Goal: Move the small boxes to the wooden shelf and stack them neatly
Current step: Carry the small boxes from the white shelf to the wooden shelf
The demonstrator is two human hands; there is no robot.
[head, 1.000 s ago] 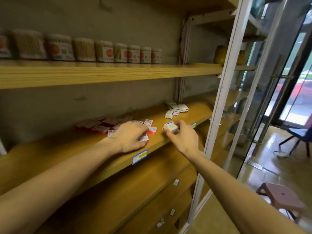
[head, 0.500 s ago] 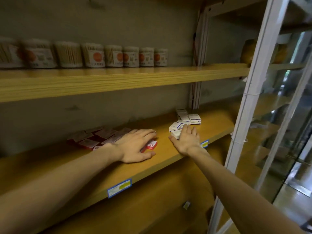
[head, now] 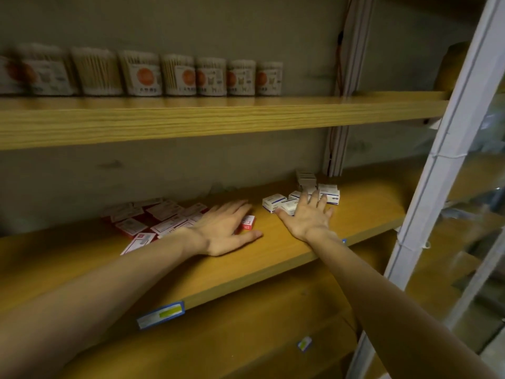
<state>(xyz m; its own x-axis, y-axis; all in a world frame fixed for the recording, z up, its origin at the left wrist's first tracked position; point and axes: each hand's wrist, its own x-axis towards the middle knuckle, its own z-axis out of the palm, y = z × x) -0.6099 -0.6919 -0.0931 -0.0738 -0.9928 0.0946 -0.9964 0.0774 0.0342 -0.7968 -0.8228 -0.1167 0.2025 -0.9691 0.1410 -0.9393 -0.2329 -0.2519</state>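
Now we lay our right hand (head: 308, 218) flat with fingers spread, holding nothing — its fingertips touch the white and blue boxes (head: 274, 203) clustered on the wooden shelf (head: 363, 212). Our left hand (head: 222, 229) rests palm down, fingers straight, gripping nothing, over the edge of the red and white boxes (head: 161, 218) scattered loosely to its left — one red box (head: 248, 222) pokes out beside the fingers. Above, jars of cotton swabs (head: 180, 75) line the upper shelf (head: 191, 119).

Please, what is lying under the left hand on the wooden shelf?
The left hand lies flat on red and white small boxes; one box shows past the fingers. What is directly beneath the palm is covered.
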